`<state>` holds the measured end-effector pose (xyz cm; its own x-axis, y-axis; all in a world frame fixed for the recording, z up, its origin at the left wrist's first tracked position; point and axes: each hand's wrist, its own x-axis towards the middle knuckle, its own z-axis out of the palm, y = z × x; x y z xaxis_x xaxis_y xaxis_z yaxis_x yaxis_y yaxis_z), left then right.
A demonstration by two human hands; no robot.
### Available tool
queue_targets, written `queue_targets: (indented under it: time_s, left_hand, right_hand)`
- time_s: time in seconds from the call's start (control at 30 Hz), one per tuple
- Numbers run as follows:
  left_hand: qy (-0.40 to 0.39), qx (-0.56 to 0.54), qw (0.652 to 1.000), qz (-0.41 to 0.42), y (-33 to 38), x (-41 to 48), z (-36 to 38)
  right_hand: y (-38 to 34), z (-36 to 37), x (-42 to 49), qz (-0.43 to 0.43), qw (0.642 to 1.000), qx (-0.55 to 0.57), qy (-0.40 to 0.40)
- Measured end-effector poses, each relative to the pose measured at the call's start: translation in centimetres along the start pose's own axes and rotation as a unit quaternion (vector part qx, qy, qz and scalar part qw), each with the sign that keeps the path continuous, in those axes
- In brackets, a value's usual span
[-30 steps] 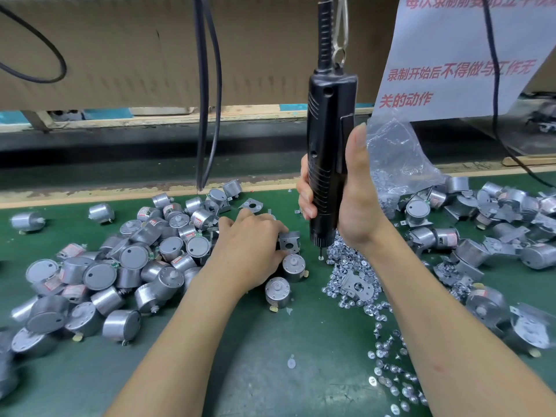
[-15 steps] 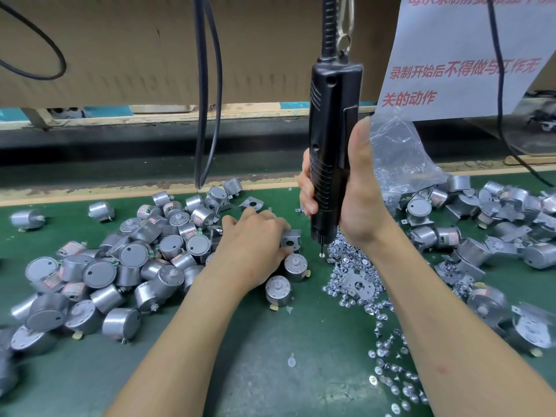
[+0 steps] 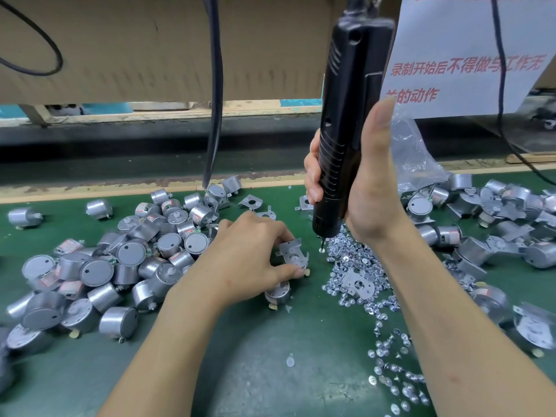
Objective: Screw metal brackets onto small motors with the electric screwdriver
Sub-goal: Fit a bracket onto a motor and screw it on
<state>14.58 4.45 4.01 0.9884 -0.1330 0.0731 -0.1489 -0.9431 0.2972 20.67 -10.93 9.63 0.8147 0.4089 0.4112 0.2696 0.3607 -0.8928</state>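
- A second ago the left hand (image 3: 249, 260) was just lying flat-ish over the edge of the big heap of small silver round motors (image 3: 126, 260), and a bent silver metal bracket (image 3: 289, 246) sat loose on the green mat (image 3: 270, 371) beside it.
- Then the fingers and thumb curled in and pinched that bracket together with one small motor (image 3: 301, 264) under it (looked seated on top, though I couldn't tell whether the holes lined up).
- That pair sat on the mat just left of the pile of shiny loose screws (image 3: 355, 266), with another bare motor (image 3: 278, 291) right below it.
- The right hand (image 3: 371, 203) barely budged: fingers wrapped round the long black electric screwdriver (image 3: 346, 130), thumb straight up along its side.
- The bit stayed hovering at the near edge of the screws, apart from the bracket. Something small showed at the tip, maybe a screw, too tiny to say.
- My read: the part was finally staged, so driving the screw came next. No screw in it yet.
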Motion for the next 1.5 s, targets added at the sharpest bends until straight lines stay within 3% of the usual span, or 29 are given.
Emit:
queue_targets:
  time_s: [0.73, 1.5]
  left_hand:
    - [-0.037, 0.043, 0.998, -0.028, 0.7, -0.6, 0.4]
    - [-0.008, 0.029, 0.999, -0.013, 1.1, -0.4, 0.4]
  right_hand:
    - [0.1, 1.0, -0.5, 0.022, 0.998, 0.047, -0.047]
    - [0.0, 1.4, -0.9, 0.012, 0.996, 0.070, -0.057]
